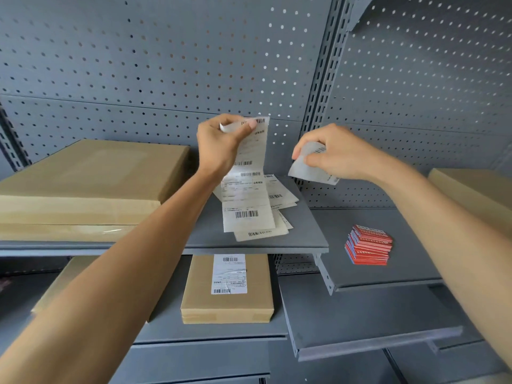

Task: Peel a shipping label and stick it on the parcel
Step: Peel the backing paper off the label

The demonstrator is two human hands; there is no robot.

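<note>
The left hand (221, 142) pinched the top of a long label strip (249, 187) above the shelf (304, 231). The right hand (332, 153) pinched a loose label (307, 167). It could curl and stick to itself. The big parcel (91, 173) waited at left.

My right hand (329, 153) blurs and half hides its label (307, 169); the print on the label strip (249, 189) is too small to read.
</note>
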